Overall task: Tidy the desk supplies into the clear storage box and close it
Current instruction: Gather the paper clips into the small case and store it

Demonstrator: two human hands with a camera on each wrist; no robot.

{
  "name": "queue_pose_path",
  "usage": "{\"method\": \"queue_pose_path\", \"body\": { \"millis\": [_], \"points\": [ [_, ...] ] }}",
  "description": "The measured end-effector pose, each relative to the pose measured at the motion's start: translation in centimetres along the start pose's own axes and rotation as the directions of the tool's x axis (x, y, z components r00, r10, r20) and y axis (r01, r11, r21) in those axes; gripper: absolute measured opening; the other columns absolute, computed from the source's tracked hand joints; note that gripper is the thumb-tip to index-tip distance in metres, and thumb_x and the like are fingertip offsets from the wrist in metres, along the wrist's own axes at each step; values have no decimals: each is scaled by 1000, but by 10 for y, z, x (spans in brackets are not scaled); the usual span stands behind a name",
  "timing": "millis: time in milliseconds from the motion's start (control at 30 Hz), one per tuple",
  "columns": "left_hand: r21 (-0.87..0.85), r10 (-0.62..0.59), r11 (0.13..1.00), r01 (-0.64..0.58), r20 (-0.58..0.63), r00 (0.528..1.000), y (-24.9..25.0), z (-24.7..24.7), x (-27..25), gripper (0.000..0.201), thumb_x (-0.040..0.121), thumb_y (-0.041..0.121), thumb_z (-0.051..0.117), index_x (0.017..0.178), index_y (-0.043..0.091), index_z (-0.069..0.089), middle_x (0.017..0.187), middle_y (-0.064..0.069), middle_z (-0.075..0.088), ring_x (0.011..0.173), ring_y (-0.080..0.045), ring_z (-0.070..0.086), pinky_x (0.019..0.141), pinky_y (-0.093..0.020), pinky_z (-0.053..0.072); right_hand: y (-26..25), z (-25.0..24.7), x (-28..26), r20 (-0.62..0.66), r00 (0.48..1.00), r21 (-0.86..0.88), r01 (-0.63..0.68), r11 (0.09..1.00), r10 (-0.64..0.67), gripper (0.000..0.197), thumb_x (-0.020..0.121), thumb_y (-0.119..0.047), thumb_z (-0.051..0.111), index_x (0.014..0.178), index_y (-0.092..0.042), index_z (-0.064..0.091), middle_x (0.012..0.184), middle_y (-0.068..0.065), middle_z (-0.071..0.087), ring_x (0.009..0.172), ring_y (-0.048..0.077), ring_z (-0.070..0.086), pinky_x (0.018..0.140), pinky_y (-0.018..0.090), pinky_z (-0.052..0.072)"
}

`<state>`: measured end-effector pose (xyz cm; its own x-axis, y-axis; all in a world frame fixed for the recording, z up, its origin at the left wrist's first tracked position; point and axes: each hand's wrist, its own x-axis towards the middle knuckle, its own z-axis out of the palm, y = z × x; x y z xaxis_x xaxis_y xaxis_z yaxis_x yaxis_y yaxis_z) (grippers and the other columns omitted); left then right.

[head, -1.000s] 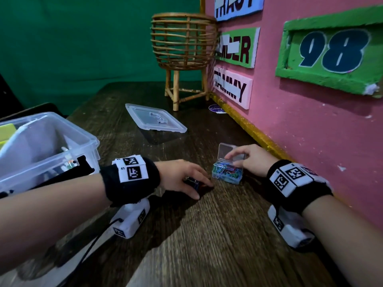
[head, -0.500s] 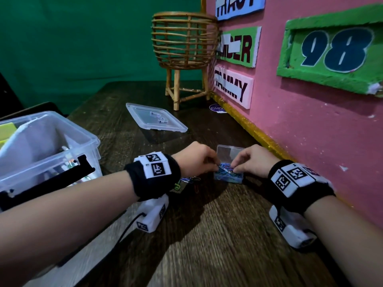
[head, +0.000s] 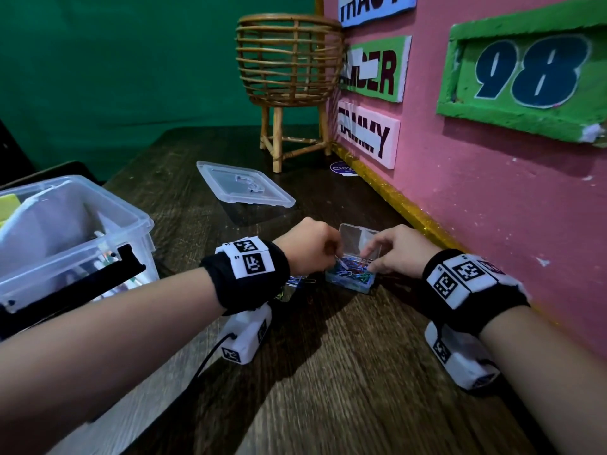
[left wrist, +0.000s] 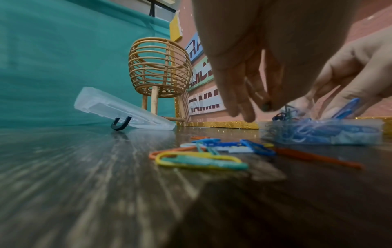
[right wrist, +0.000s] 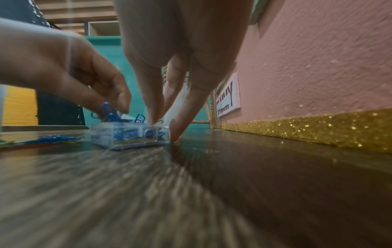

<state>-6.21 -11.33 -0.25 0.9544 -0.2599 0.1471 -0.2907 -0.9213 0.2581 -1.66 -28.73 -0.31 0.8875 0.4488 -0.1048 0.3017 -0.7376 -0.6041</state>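
A small clear paper clip case (head: 350,278) lies on the desk near the pink wall, its lid (head: 359,239) tipped up. My left hand (head: 331,257) hovers over it, fingers curled, pinching a few blue paper clips (right wrist: 108,109). My right hand (head: 372,262) holds the case's right end between thumb and fingertips (right wrist: 177,130). Loose coloured paper clips (left wrist: 199,157) lie on the desk left of the case. The clear storage box (head: 131,221) stands open at the left with supplies inside. Its lid (head: 244,188) lies farther back.
A rattan basket stand (head: 289,60) occupies the back corner. The pink wall with a gold glitter strip (head: 410,215) runs along the right. Dark wooden desk (head: 328,389) stretches toward me. A round blue sticker (head: 340,168) lies by the wall.
My left hand left the loose clips on the desk and moved right to the case with clips pinched. My right hand shifted from the lid down to the case's rim.
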Motion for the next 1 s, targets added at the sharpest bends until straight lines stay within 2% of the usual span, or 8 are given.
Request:
{"method": "queue_pose_path", "body": {
  "millis": [200, 300, 467, 600, 700, 800, 933, 1000],
  "points": [
    [19, 104, 995, -103, -47, 994, 6, -3, 2, 23, 81, 8, 61, 101, 13, 72, 101, -5, 70, 94, -18, 63, 72, -8, 32, -1, 0, 0, 29, 1000, 8, 4, 1000, -4, 17, 75, -8, 73, 79, -25, 68, 81, -4, 62, 64, 6, 56, 62, 16, 47],
    [-32, 158, 987, -160, -56, 986, 11, -4, 3, 23, 80, 3, 61, 97, 11, 74, 98, -4, 73, 91, -16, 66, 74, -4, 29, -1, 0, -1, 36, 999, 8, 0, 1000, -1, 14, 76, -10, 73, 78, -23, 69, 73, -6, 61, 63, 5, 56, 54, 11, 44],
    [51, 265, 961, -270, 90, 960, 15, -1, 5, 23, 83, 6, 60, 99, 15, 74, 98, -3, 73, 89, -16, 63, 69, -6, 27, -2, 1, -1, 37, 999, 24, -14, 1000, 13, 21, 74, -9, 73, 64, -24, 64, 72, -7, 61, 64, 6, 58, 52, 10, 45],
    [21, 240, 970, -240, 26, 970, 12, -1, 2, 20, 83, 15, 64, 101, 15, 73, 94, 0, 71, 76, -6, 56, 67, -7, 30, -2, 1, -2, 27, 1000, 25, -2, 1000, 1, 17, 75, -11, 74, 69, -24, 64, 76, -4, 60, 63, 7, 57, 53, 12, 46],
    [27, 194, 981, -193, -12, 981, 11, -2, 3, 18, 83, 16, 65, 98, 11, 73, 91, -2, 67, 82, -13, 58, 65, -9, 29, -2, 0, -2, 12, 1000, 28, -13, 1000, 13, 10, 76, -12, 74, 80, -19, 68, 75, -6, 60, 63, 6, 57, 56, 13, 47],
    [43, 178, 983, -180, 31, 983, 10, -2, 5, 18, 85, 16, 63, 100, 11, 72, 100, -4, 70, 93, -16, 61, 71, -9, 30, -2, 0, -2, 10, 1000, 20, -20, 1000, 20, 14, 75, -13, 74, 66, -19, 66, 71, -6, 63, 63, 6, 57, 60, 16, 47],
    [22, 252, 966, -256, 109, 962, 12, -1, 2, 22, 88, 13, 61, 107, 11, 72, 105, -8, 71, 99, -21, 62, 80, -15, 35, -2, 0, -3, 7, 999, -7, -34, 999, 34, 23, 73, -16, 76, 54, -20, 64, 59, -4, 61, 57, 7, 54, 56, 18, 43],
    [11, 215, 976, -215, 34, 976, 6, -4, -3, 25, 90, 14, 57, 112, 12, 69, 107, -9, 67, 99, -21, 61, 81, -12, 34, -1, 0, -3, -2, 1000, -4, -25, 1000, 25, 23, 74, -16, 75, 54, -20, 64, 60, -3, 62, 58, 9, 53, 60, 22, 45]
  ]
}}
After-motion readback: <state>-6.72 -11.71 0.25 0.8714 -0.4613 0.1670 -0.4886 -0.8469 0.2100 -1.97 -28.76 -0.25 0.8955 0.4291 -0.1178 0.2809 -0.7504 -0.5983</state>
